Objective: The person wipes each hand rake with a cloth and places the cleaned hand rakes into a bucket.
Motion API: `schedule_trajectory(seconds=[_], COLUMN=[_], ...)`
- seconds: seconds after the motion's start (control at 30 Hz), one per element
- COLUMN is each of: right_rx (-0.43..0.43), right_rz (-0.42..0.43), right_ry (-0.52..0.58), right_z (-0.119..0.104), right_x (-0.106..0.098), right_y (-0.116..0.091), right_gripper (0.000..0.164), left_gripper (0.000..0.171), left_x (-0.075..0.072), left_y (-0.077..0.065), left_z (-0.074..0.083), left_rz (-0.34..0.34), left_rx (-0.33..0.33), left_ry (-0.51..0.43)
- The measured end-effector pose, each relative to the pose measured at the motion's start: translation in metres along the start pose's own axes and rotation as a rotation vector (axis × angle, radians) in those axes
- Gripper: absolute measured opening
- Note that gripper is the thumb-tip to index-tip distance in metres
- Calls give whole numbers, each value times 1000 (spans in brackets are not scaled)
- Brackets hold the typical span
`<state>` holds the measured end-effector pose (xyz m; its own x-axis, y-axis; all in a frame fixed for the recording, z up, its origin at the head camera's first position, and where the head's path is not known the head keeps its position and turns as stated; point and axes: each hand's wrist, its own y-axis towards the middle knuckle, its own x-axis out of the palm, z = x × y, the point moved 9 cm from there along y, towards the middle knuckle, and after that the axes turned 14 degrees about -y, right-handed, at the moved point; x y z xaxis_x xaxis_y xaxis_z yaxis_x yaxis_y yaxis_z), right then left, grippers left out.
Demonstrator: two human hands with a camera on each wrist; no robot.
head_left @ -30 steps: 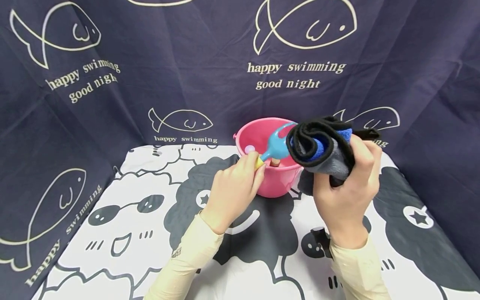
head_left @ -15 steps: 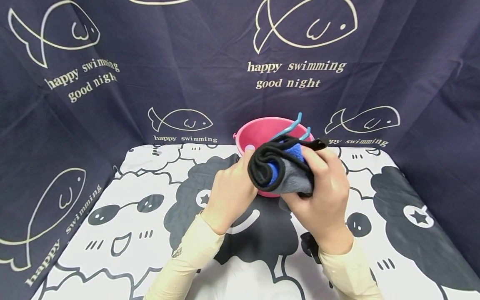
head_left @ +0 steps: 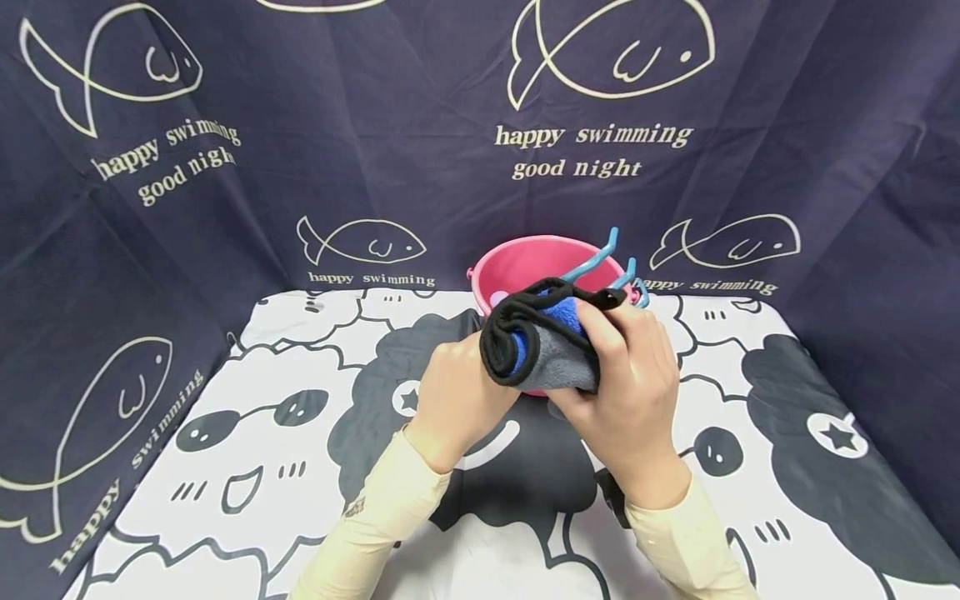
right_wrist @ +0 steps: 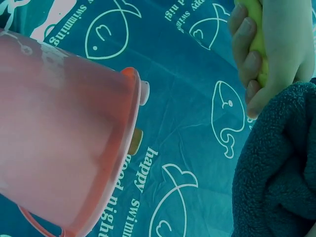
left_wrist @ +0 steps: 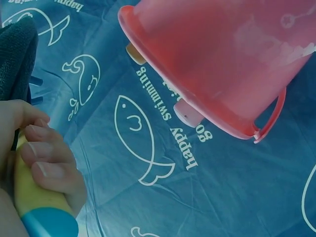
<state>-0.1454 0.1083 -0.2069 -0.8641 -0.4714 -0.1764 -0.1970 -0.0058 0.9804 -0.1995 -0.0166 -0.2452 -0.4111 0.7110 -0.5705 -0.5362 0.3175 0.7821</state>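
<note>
My left hand (head_left: 461, 404) grips the yellow handle (left_wrist: 39, 190) of a toy rake, fingers curled round it. Blue rake tines (head_left: 596, 265) with bent tips show above the cloth, in front of the bucket's opening. In my right hand (head_left: 633, 400) is a rolled cloth (head_left: 558, 358), blue and grey with black edging. It lies close over the rake, hiding the rake's middle and my left fingertips in the head view; whether it touches the rake is hard to tell. In the right wrist view the cloth (right_wrist: 276, 163) is just below my left hand.
Behind both hands stands a pink bucket (head_left: 517, 262). A pale pink-purple end (left_wrist: 187, 112) and a brown end (left_wrist: 135, 53) stick out past its rim. The white cover (head_left: 247, 450) bears dark cartoon prints; navy fabric (head_left: 420, 100) hangs around it.
My right hand has moved left and slightly down with the cloth, from right of the rake to over it. The rake has turned so its tines point up and right. My left hand stays nearly in place.
</note>
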Motion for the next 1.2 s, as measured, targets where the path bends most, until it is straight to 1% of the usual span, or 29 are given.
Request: schedule_trajectory(seconds=[0.13,0.33,0.53,0.73,0.97,1.07,1.2], right_rx=[7,10,28,27,98,124,172], right_rz=[21,64,62,70,95,104,97], right_ry=[0,-3,4,-1,18,35,47], right_z=[0,0,3,5,12,16,22], right_x=[-1,-3,-3,-5,-8,-10,-12], right_y=[0,1,1,2,3,4,4], right_gripper=[44,40,42,41,43,43,48], left_gripper=[11,10,10,13,21,19,21], left_x=[-1,-1,0,0,0,-1,-1], left_y=[0,1,1,1,5,6,7], left_z=[2,5,7,10,15,17,19], left_rz=[3,7,10,16,4,11,18], left_rx=[15,44,72,99,125,144,164], left_ry=[-3,28,38,40,76,104,135])
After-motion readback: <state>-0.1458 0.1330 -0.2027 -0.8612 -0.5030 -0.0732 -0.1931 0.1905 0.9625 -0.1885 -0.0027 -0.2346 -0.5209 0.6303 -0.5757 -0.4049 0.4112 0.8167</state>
